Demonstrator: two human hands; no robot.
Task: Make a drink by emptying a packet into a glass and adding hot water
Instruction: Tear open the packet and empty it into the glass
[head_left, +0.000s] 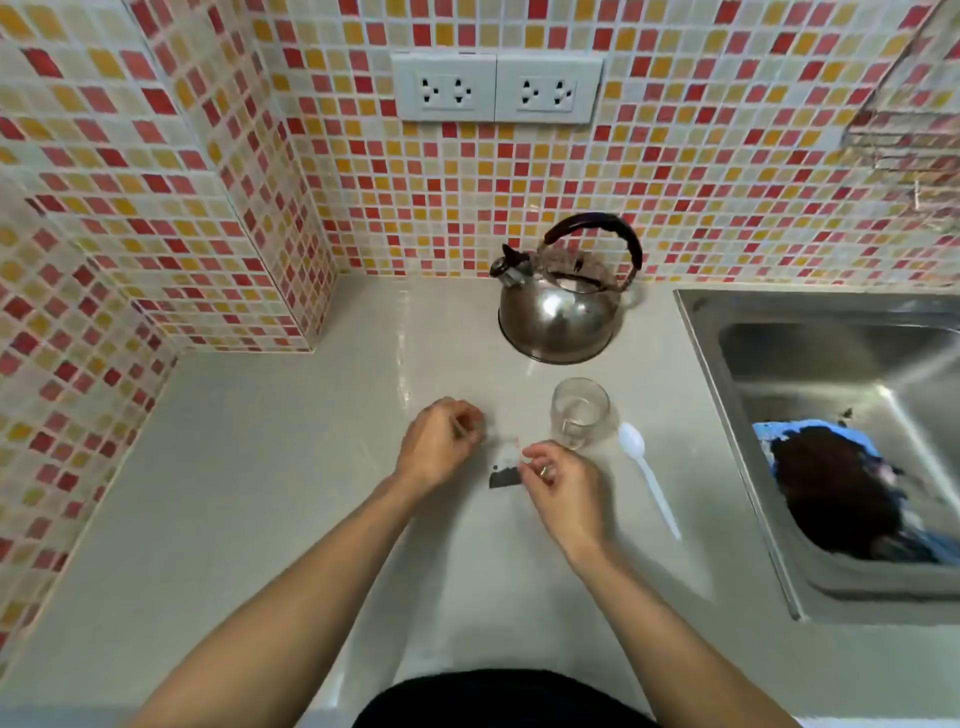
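Both your hands at frame centre, right hand (563, 488) pinching the packet (506, 466), its print too blurred to read, left hand (440, 441) curled closed on a torn strip, empty glass (579, 411) just right, kettle (563, 301) above.

I can read no words, brand or numbers anywhere here. The packet (506, 465) I hold between my fingers has a white part and a dark band, but any print on it is too blurred to make out. The wall sockets (496, 89) bear no legible marking.
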